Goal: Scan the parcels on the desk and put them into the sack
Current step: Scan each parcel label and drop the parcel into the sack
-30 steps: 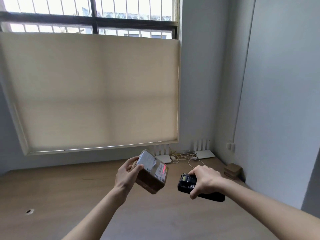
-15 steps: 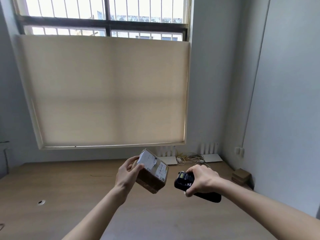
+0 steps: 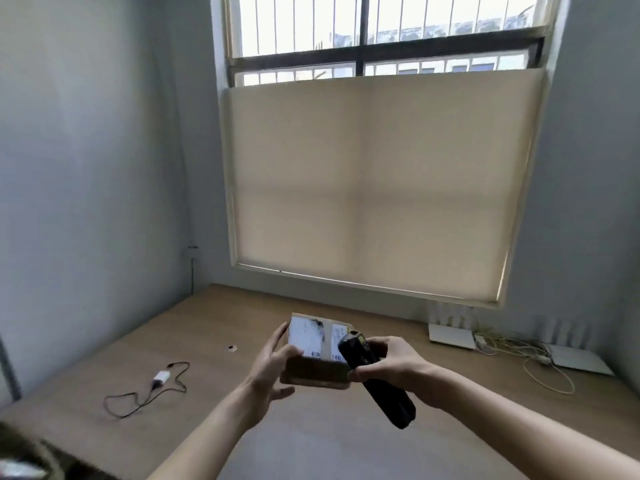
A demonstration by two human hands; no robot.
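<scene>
My left hand [image 3: 268,370] grips a small brown cardboard parcel [image 3: 315,372] by its left side, held above the wooden desk [image 3: 214,327]. White shipping labels cover the parcel's top face. My right hand [image 3: 391,365] grips a black handheld scanner [image 3: 377,382], whose head lies over the parcel's right edge, right at the labels. At the bottom left corner a dark blurred shape [image 3: 31,459] shows; I cannot tell whether it is the sack.
A white charger with a black cable [image 3: 152,386] lies on the desk to the left. Two white routers [image 3: 450,336] and tangled pale cables [image 3: 519,355] sit at the back right under the window blind. Walls close in on both sides.
The view has swung to the left. The parcel has turned label-up and the scanner has come in close over its right edge.
</scene>
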